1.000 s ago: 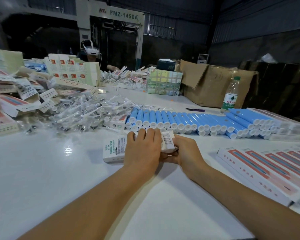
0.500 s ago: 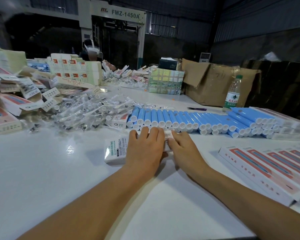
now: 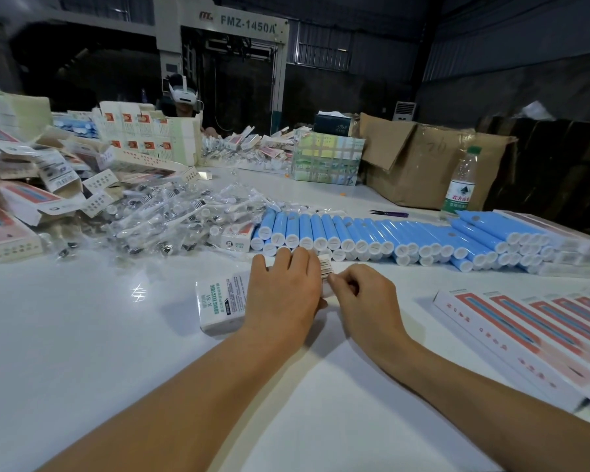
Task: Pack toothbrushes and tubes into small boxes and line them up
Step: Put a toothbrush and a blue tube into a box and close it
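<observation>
While a row of packed boxes (image 3: 539,338) lies lined up at the right of the desk (image 3: 82,335), many blue tubes (image 3: 372,233) and bagged toothbrushes (image 3: 164,219) wait loose, so most work seems left. Left hand (image 3: 283,294) lies flat, fingers straight, pressing a box (image 3: 218,304) on the desk. Right hand (image 3: 361,294), fingers curled, pinches its barcoded end flap (image 3: 325,267).
</observation>
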`<action>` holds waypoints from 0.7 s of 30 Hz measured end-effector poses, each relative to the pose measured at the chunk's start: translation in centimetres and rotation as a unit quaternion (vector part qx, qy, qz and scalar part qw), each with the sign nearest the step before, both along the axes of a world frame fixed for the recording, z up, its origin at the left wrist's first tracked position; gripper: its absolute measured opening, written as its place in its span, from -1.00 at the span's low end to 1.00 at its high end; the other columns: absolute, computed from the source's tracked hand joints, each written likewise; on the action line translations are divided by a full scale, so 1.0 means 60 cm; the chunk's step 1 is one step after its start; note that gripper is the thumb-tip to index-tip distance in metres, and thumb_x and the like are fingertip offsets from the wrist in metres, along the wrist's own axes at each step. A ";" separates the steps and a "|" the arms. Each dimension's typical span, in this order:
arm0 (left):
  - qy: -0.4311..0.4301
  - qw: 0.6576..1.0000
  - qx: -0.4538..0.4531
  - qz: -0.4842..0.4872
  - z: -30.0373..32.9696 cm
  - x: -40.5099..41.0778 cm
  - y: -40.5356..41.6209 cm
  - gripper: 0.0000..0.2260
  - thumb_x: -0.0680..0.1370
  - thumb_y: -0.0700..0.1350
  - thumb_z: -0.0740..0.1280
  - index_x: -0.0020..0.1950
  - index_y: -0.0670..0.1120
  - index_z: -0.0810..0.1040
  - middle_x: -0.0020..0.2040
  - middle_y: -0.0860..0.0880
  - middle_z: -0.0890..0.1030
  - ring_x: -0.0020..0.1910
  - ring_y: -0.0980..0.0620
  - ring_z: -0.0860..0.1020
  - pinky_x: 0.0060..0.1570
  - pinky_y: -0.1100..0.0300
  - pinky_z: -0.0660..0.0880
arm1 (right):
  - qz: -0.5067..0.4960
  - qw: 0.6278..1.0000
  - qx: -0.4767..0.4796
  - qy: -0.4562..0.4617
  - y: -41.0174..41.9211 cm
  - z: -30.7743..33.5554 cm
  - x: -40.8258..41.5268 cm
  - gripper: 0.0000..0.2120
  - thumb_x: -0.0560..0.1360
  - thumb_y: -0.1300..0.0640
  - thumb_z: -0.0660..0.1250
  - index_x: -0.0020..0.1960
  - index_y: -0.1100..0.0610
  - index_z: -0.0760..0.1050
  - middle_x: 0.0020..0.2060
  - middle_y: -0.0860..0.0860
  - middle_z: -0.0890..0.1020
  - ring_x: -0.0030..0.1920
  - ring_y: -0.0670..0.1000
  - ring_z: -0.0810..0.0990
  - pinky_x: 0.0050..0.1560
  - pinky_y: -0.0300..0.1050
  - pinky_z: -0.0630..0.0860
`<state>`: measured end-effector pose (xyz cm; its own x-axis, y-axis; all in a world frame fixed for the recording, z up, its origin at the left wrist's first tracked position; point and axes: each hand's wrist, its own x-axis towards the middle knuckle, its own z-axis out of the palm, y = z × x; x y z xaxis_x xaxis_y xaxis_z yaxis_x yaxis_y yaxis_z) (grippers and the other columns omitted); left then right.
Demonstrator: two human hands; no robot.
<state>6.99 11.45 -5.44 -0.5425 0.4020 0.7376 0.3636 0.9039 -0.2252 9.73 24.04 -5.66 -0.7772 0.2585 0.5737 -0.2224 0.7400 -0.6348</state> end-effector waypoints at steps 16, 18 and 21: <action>-0.372 0.502 0.738 -0.256 0.075 -0.005 -0.018 -0.47 0.44 0.37 0.12 0.11 -0.03 0.50 -0.11 -0.02 0.63 -0.22 0.08 0.65 -0.31 0.19 0.53 | 0.182 0.978 -0.090 -0.037 -0.014 0.026 0.018 -0.71 0.40 -0.17 0.21 0.12 -0.23 0.42 -0.07 -0.18 0.47 -0.14 -0.22 0.46 -0.13 -0.35 0.45; -0.423 0.425 0.770 -0.217 0.060 -0.007 -0.010 -0.55 0.52 0.30 0.12 0.01 -0.05 0.52 -0.19 -0.08 0.65 -0.33 0.01 0.66 -0.34 0.15 0.53 | 0.200 0.977 -0.038 -0.065 -0.021 0.023 0.017 -0.55 0.34 -0.23 0.26 0.21 -0.19 0.42 -0.03 -0.20 0.45 -0.11 -0.27 0.45 -0.11 -0.43 0.42; -0.437 0.368 0.792 -0.213 0.053 -0.009 -0.007 -0.59 0.56 0.26 0.13 -0.09 -0.07 0.51 -0.35 -0.07 0.66 -0.42 -0.01 0.65 -0.40 0.15 0.54 | 0.195 0.977 -0.007 -0.087 -0.024 0.030 0.010 -0.41 0.31 -0.22 0.30 0.32 -0.13 0.41 0.04 -0.16 0.45 -0.10 -0.36 0.41 -0.17 -0.54 0.34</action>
